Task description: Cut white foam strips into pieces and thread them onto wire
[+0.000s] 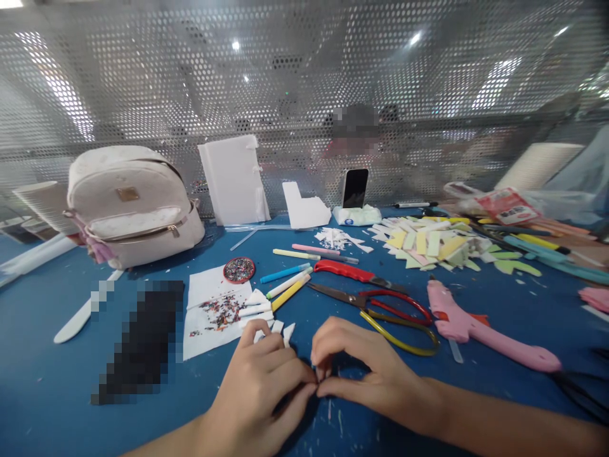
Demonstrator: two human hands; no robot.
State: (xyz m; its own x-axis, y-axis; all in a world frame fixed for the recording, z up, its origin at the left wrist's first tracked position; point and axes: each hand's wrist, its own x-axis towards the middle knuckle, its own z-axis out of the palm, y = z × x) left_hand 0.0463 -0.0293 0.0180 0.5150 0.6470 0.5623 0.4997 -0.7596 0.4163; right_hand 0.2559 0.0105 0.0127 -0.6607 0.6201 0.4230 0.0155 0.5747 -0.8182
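Note:
My left hand (264, 387) and my right hand (366, 368) meet fingertip to fingertip low on the blue table (57, 387). Both are closed in a pinch over something small that I cannot make out. Small white foam pieces (278, 328) lie just beyond my left fingers. Scissors (380, 308) with red and yellow handles lie just past my right hand. A pink glue gun (476, 327) rests to the right of them.
A white sheet (202, 330) with coloured sprinkles, a round sprinkle lid (238, 269), pens (288, 285) and a red cutter (349, 273) lie mid-table. A white backpack (130, 203) stands back left; a phone (355, 188) leans at the mesh wall. Foam strips (428, 244) pile at right.

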